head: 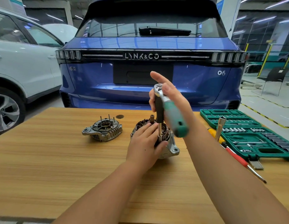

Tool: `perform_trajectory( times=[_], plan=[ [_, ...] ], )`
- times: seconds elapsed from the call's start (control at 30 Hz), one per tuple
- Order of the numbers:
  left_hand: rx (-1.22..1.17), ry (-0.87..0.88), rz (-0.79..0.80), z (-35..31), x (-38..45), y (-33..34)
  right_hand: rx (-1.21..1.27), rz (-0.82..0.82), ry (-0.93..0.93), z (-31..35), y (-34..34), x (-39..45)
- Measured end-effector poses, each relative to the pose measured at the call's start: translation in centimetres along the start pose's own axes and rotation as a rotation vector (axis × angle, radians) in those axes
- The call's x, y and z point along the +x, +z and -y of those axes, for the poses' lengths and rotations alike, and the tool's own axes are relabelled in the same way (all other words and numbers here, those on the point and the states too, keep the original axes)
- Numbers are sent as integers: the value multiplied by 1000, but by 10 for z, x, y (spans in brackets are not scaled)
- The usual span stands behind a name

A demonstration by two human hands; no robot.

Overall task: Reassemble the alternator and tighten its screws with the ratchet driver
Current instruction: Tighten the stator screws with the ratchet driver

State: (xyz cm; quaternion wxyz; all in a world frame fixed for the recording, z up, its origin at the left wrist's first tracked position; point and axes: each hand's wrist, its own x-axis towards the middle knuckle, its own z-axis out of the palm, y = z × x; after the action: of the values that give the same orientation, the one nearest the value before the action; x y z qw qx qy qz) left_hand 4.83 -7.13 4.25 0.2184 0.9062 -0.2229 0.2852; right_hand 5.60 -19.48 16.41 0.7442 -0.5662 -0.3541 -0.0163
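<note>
Nearest the camera, two bare forearms reach out over the wooden table (43, 159). The left hand (144, 143) rests on the alternator body (170, 147) at mid-table, its fingers and thumb closing around the lower end of the driver's metal shaft, steadying it where it meets the housing. The right hand (168, 94) is raised above, gripping the ratchet driver (166, 110) near its chrome head, with the forefinger stretched out straight; the green handle slants down toward the camera and is blurred. The shaft stands roughly upright, its tip down on the housing's top edge; whether it is seated on a screw is hidden by the left hand.

The job looks to be partway through: one screw seems to be in hand, yet the rear cover (102, 130) lies apart to the left of the body, its studs pointing up, so joining the two halves and tightening the remaining fasteners is probably left to do.

To the right, an open green socket case (253, 135) sits on the table, with a red-handled screwdriver (237, 157) and a yellow-handled tool (213, 132) just beside it. Beyond the table's far edge stands a blue car (148, 46), tail toward us, and a white car (19, 62) to its left.
</note>
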Motion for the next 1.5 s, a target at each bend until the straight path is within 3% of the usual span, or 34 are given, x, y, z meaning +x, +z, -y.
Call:
perform_trajectory(
  times=[0.07, 0.17, 0.23, 0.27, 0.33, 0.43, 0.53, 0.63, 0.73, 0.87, 1.0, 1.1, 1.23, 1.3, 1.4, 1.5],
  plan=[
    [5, 7, 0, 2, 2, -2, -88, -109, -8, 0, 1, -2],
    [29, 6, 30, 3, 7, -2, -275, -419, -44, -1, 9, 4],
    [32, 1, 53, 4, 11, -2, -282, -562, 23, 3, 8, 10],
    [45, 10, 69, 6, 13, -3, -236, -552, 88, 6, 3, 10],
    [79, 49, 104, 11, 17, -6, 15, -355, 161, 8, -12, 7],
    [117, 133, 106, 20, 23, -9, 308, -83, 113, 2, -23, -3],
    [118, 171, 121, 24, 27, -6, 182, -34, -85, -6, -16, -3],
    [153, 175, 264, 25, 32, -9, 73, -37, -167, -7, -9, -1],
    [169, 191, 305, 27, 34, -11, 146, 45, -143, -8, -4, 2],
    [91, 212, 171, 26, 28, -6, 284, 189, -51, -7, -9, 5],
    [69, 231, 73, 24, 26, -2, 268, 169, -37, -11, -11, 10],
    [68, 198, 130, 24, 25, -3, 281, 108, 9, -9, -13, 11],
    [102, 147, 108, 20, 22, 2, -114, -311, -52, -7, -5, 12],
    [67, 159, 9, 18, 20, 5, -120, -427, -8, -5, -6, 12],
    [71, 180, -102, 18, 19, 11, 124, -239, 102, 3, -17, 7],
    [76, 191, -119, 18, 21, 13, 277, -59, 74, 0, -24, 3]
  ],
)
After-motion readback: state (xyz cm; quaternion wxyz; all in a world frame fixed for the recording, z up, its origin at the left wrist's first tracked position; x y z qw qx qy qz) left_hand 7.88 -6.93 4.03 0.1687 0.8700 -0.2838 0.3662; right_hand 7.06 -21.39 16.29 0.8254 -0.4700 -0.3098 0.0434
